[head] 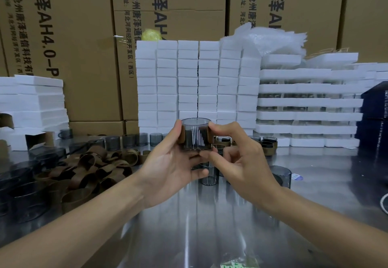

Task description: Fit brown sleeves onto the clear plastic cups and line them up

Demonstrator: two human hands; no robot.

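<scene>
Both hands hold one smoky clear cup (pixel 195 134) upright above the steel table, with a brown sleeve (pixel 182 134) wrapped round its sides. My left hand (pixel 168 160) cradles the cup from the left and below, thumb on the sleeve. My right hand (pixel 237 156) pinches the cup's right side and base with thumb and fingers. A heap of loose brown sleeves (pixel 92 169) lies at the left. Bare cups (pixel 130 140) stand in a row behind the heap. Cups with sleeves (pixel 267 142) stand at the back right.
White foam blocks (pixel 197 83) are stacked behind the cups, foam trays (pixel 308 101) at the right, cardboard boxes (pixel 69 36) behind. Dark cups (pixel 23 185) crowd the left edge. A lone cup (pixel 280 176) stands right of my hands, another (pixel 207 175) beneath them. A dark blue box (pixel 375 110) is far right.
</scene>
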